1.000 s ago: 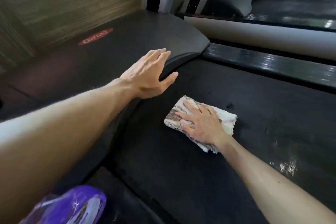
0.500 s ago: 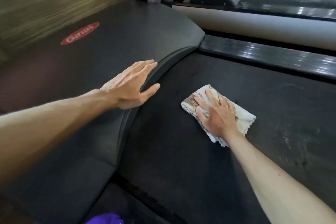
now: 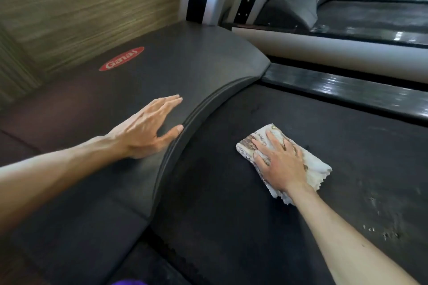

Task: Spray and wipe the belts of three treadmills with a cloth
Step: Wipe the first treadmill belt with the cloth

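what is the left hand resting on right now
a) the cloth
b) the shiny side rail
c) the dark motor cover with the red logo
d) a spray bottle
c: the left hand lies flat with straight fingers on the dark motor cover, while the right hand presses the cloth onto the belt.

The right hand (image 3: pixel 279 162) covers the middle of the cloth (image 3: pixel 317 169) — only its edges and corners show, and the print on it is too small to read. Under the palm, the belt (image 3: pixel 231 192) cannot be seen. A purple thing (image 3: pixel 128 282) is cut off by the bottom edge; what it is cannot be told. Both forearms run out of the picture. The wall (image 3: pixel 81 11) is blurred into streaks. The next treadmill (image 3: pixel 370 14) is cut off at the top and right — its belt smeared by glare. The left hand (image 3: pixel 148 129) hides part of the cover (image 3: pixel 196 65).
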Motion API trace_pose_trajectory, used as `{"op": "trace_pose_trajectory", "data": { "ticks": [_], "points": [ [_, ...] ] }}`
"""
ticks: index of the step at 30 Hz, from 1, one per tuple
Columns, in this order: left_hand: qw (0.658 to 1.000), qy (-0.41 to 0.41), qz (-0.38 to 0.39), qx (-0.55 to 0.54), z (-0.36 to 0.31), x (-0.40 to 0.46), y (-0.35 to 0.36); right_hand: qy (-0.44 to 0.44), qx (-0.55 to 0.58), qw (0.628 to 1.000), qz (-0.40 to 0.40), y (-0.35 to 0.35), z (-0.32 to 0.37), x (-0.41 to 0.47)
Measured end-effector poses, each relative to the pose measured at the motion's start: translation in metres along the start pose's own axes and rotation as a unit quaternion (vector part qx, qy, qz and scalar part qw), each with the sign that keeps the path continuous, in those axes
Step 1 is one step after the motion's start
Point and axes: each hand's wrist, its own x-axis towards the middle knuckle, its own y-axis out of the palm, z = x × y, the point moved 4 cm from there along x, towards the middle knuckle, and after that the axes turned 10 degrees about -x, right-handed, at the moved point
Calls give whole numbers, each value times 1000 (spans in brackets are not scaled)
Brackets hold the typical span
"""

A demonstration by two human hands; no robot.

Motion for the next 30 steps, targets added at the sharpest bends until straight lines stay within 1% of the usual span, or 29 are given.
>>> {"op": "trace_pose_trajectory", "data": {
  "ticks": [5,9,11,14,16,18,21,23,25,27,30],
  "points": [
    [1000,-5,-11,-4,29,8,29,10,-19,1000,-14,7,-2,6],
    [998,21,-8,55,52,20,38,23,-29,999,-9,7,0,4],
    [997,10,-15,70,59,24,40,29,-36,999,1,5,1,5],
    [998,-21,-34,41,63,27,40,45,-38,998,14,3,11,21],
    [998,-26,-34,45,61,29,41,51,-33,998,12,1,23,36],
    [998,-23,-30,58,64,32,46,30,-26,999,12,1,45,46],
    [996,-15,-38,77,73,36,54,-43,-25,999,13,5,80,37],
    [995,-10,-44,90,76,37,57,-81,-28,996,13,8,85,19],
    [994,-6,-46,96,77,38,59,-92,-30,995,10,8,74,5],
    [994,-2,-52,97,78,39,60,-77,-33,996,16,10,62,6],
    [993,-2,-60,102,78,41,59,-16,-33,999,10,5,61,40]
  ]
}}
